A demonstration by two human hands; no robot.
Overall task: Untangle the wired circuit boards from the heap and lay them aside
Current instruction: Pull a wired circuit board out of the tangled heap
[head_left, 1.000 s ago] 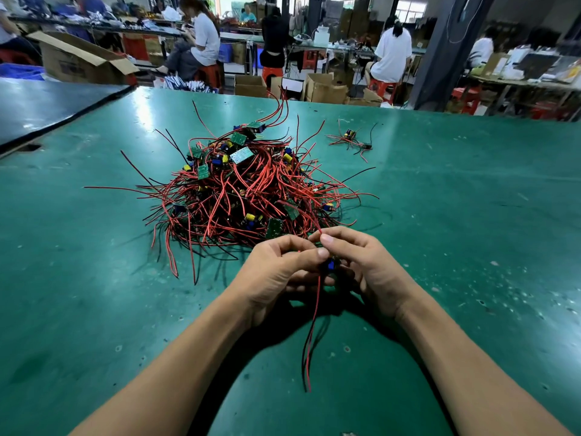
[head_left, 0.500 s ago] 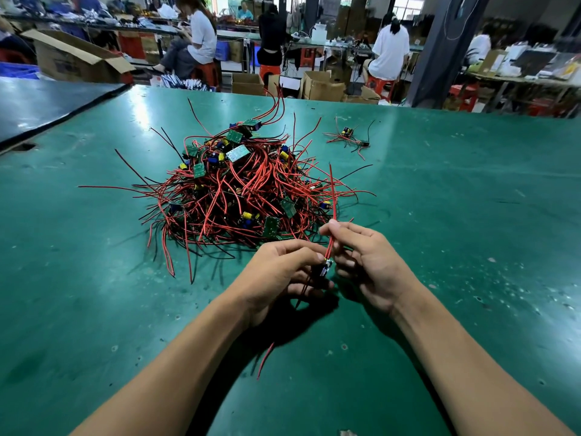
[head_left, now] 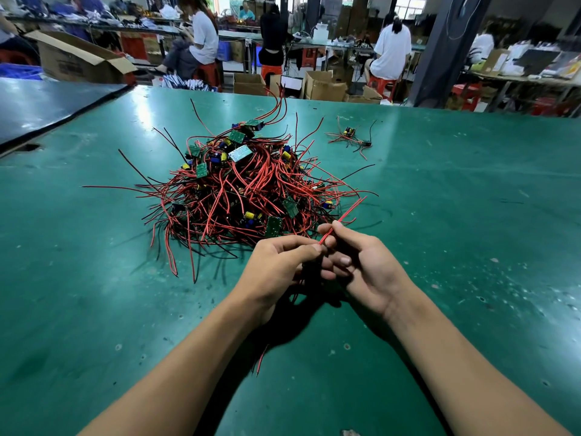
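Note:
A heap of small green circuit boards with red and black wires (head_left: pixel 245 190) lies on the green table (head_left: pixel 456 215). Just in front of it, my left hand (head_left: pixel 276 265) grips one wired board, which its fingers mostly hide. My right hand (head_left: pixel 361 262) pinches that board's red wires (head_left: pixel 344 215), which point up and to the right. Another wire end (head_left: pixel 260 361) hangs below my left wrist. Set apart at the back right lies a small separate wired board (head_left: pixel 350 136).
A dark table (head_left: pixel 47 105) adjoins at the left, with a gap at the seam. Beyond the far edge stand cardboard boxes (head_left: pixel 323 86), red stools and several seated people. A dark pillar (head_left: pixel 440 51) rises at the back right.
My right hand has swung the red wires from upright over toward the right. The wire ends hanging below my hands have shifted and drawn in. The heap has not moved.

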